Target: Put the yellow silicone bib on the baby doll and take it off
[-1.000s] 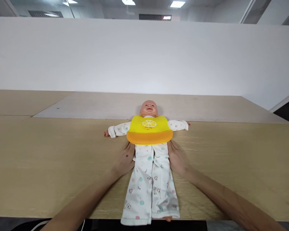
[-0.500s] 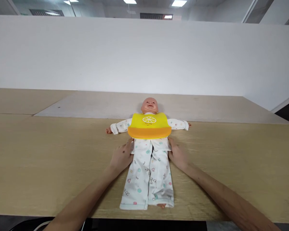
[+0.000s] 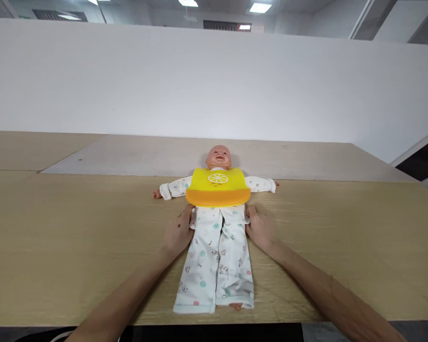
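Note:
A baby doll (image 3: pixel 218 156) lies on its back, arms stretched out to both sides, its head away from me. It wears white printed pajamas (image 3: pixel 203 266), and one foot (image 3: pixel 236 306) peeks out of a trouser cuff. Over its chest lies a yellow bib (image 3: pixel 217 179) with a lemon-slice print and an orange catch pocket. My left hand (image 3: pixel 181 230) is closed on the side of the pajama top at the doll's waist. On the opposite side, my right hand (image 3: pixel 259 228) pinches the hem of the same top. Part of the fingers of both hands is hidden by the cloth.
The doll rests on a wooden table (image 3: pixel 335 247), whose front edge runs just below its feet. A greyish board strip (image 3: pixel 299 159) lies along the back, against a white partition (image 3: pixel 214 85). Dark items and a pale cable show below the table edge.
The view has shifted slightly, so everything sits a little further left. The fingers of my right hand look more tightly curled at the pajama side. The doll and bib lie as before.

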Demonstrator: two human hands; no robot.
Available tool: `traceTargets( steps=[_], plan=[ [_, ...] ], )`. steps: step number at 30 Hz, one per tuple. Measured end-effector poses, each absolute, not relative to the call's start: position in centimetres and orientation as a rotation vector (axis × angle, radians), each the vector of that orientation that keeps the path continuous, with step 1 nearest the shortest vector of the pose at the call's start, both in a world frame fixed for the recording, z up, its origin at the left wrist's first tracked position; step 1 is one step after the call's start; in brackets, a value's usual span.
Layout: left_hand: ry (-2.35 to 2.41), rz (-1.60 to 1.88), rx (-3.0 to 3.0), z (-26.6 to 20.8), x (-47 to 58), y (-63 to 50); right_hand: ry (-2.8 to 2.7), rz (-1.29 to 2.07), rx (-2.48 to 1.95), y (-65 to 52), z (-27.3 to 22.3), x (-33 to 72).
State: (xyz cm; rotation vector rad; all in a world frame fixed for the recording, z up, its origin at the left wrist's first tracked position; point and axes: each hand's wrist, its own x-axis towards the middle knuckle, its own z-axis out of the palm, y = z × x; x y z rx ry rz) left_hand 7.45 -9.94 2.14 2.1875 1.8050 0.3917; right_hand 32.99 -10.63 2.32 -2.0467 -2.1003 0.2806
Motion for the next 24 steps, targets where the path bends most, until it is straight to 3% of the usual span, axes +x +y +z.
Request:
traceTargets(
  steps=[3, 7, 18, 24],
  plan=[
    [1.824, 0.464, 2.142, 2.0, 7.7, -10.1, -1.983, 0.500, -1.858, -10.1, 1.2, 33.4],
    [1.894, 0.265, 2.186, 2.1, 7.8, -10.5, -1.863, 0.715, -1.677, -9.8, -0.1, 33.8],
    [1.945, 0.086, 2.202, 2.6, 9.1, -10.1, -1.891, 0.690, -1.738, -9.8, 1.1, 32.1],
    [1.880, 0.069, 2.190, 3.2, 7.9, -10.6, -1.995, 0.858, -1.816, -10.8, 2.0, 33.1]
  ],
)
